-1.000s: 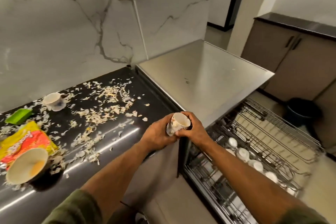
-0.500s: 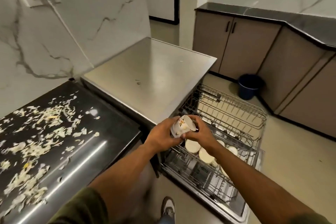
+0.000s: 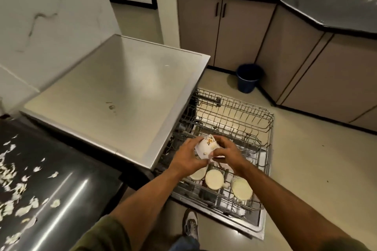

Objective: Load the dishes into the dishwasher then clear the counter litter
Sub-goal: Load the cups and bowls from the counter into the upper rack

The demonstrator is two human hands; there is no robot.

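A white cup [image 3: 206, 146] with a floral print is turned mouth-down between both hands, above the pulled-out dishwasher rack [image 3: 263, 142]. My left hand [image 3: 187, 159] grips its left side and my right hand [image 3: 226, 154] holds its right side and rim. Below them, three upturned cream cups [image 3: 213, 179] sit in the lower rack. The dishwasher [image 3: 122, 87] has a steel top. White litter scraps [image 3: 22, 208] lie scattered on the black counter [image 3: 67, 189] at the lower left.
A blue bin [image 3: 248, 77] stands on the floor by the beige cabinets [image 3: 244, 32]. The open dishwasher door [image 3: 259, 228] juts over the floor. My shoe [image 3: 190, 224] is just in front of it. A marble wall runs behind the counter.
Both hands carried the cup from the counter edge to over the rack and tipped it mouth-down. My view swung right, away from the littered counter.
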